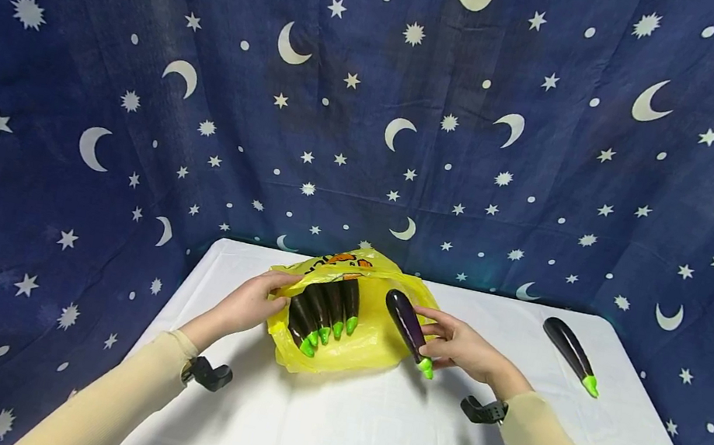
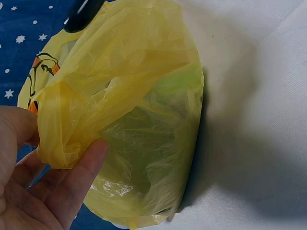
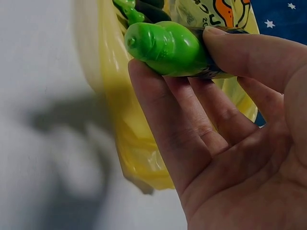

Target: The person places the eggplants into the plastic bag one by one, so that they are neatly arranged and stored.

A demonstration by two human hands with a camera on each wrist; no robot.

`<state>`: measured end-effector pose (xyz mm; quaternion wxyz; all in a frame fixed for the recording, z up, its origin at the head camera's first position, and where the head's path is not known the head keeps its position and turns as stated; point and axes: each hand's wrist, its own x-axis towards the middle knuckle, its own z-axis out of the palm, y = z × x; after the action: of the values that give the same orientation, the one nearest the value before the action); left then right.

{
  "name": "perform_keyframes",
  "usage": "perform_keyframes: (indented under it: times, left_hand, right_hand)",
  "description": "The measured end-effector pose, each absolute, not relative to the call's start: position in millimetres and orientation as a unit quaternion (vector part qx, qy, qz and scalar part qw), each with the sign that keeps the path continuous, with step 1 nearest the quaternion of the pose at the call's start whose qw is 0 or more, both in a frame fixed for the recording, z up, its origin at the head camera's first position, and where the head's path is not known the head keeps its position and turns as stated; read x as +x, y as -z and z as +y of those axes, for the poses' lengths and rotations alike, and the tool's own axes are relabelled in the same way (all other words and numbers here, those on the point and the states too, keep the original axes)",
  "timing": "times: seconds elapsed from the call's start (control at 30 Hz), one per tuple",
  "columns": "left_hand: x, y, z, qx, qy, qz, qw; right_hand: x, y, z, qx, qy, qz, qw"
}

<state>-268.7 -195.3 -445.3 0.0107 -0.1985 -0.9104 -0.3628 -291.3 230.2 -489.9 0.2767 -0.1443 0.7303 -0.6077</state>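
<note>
A yellow plastic bag [image 1: 371, 347] lies on its side with its mouth facing me, and several dark eggplants [image 1: 330, 305] with green caps rest side by side in its left part. My left hand [image 1: 252, 305] pinches the bag's left rim; in the left wrist view, thumb and fingers [image 2: 81, 184] hold the gathered yellow film. At the right of the mouth, my right hand [image 1: 466, 349] holds another eggplant [image 1: 407, 321], its green cap pointing toward me. The right wrist view shows that green cap [image 3: 168, 48] close up, between thumb and fingers.
One more eggplant [image 1: 568, 351] lies apart at the right of the white-covered table [image 1: 362, 444]. A dark blue curtain [image 1: 351, 174] with moons and stars hangs behind the table and along both sides.
</note>
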Motion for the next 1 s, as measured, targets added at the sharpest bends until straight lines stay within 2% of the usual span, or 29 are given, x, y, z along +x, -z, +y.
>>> perform_keyframes:
  times: [1.0]
  left_hand:
    - [-267, 445, -196, -0.22, 0.375, -0.901, 0.011]
  right_hand:
    - [-308, 503, 174, -0.138, 0.614, 0.733, 0.257]
